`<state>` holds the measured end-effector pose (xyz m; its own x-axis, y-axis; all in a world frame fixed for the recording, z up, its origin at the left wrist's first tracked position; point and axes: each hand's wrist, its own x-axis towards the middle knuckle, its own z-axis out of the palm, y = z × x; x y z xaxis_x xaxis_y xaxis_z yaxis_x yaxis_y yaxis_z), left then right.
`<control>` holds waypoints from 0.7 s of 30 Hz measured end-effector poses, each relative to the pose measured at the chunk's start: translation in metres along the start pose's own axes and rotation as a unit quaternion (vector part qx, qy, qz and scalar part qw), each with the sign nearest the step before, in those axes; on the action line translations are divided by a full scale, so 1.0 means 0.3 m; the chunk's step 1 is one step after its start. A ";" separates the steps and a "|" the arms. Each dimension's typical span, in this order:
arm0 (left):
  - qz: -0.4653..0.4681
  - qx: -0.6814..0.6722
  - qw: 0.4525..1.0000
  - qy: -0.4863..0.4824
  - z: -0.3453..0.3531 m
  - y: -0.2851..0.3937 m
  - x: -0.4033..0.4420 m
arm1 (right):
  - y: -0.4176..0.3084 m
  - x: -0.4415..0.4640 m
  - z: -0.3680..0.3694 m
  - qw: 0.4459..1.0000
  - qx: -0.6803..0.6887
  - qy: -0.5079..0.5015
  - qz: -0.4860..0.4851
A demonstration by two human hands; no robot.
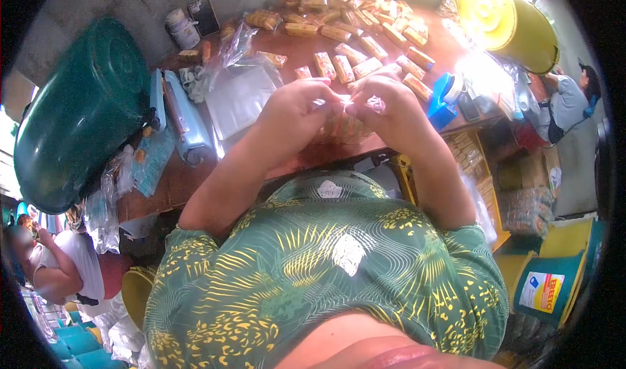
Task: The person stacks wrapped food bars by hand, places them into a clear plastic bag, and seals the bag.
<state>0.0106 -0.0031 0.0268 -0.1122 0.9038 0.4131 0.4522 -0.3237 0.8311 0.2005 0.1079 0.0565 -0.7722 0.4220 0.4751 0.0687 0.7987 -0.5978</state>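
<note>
Between my two hands hangs a clear plastic bag (340,132) with yellowish-brown packs showing through it. My left hand (297,110) is closed, thumb and fingers pinching the bag's gathered top. From the other side my right hand (386,103) pinches the same top, a crumpled bit of plastic showing by its fingers. Just beyond the hands, several small wrapped packs (343,69) lie spread on the brown table (293,51). A stack of flat clear bags (242,102) rests to the left of my left hand. Right of my right hand stands a blue tape dispenser (443,102).
A larger heap of wrapped packs (391,17) lies at the table's back. A blue bag sealer (186,118) and a dark green barrel (85,115) are at left. A yellow barrel (505,23) stands back right. Other people (570,105) are at both sides.
</note>
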 end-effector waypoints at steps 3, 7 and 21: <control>-0.121 -0.165 0.979 -0.003 0.009 0.004 -0.009 | 0.027 -0.022 0.033 0.984 0.132 -0.010 0.120; -0.137 -0.291 0.947 0.004 0.007 -0.036 -0.004 | 0.007 -0.015 0.039 0.962 0.224 0.012 0.154; 0.030 0.251 0.967 -0.035 -0.040 0.050 0.021 | 0.015 0.004 0.013 0.987 -0.142 0.029 -0.072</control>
<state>0.0061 -0.0055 0.0463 -0.0205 0.9101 0.4138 0.8301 -0.2152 0.5145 0.1973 0.1103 0.0518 -0.7502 0.3116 0.5831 0.1412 0.9371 -0.3191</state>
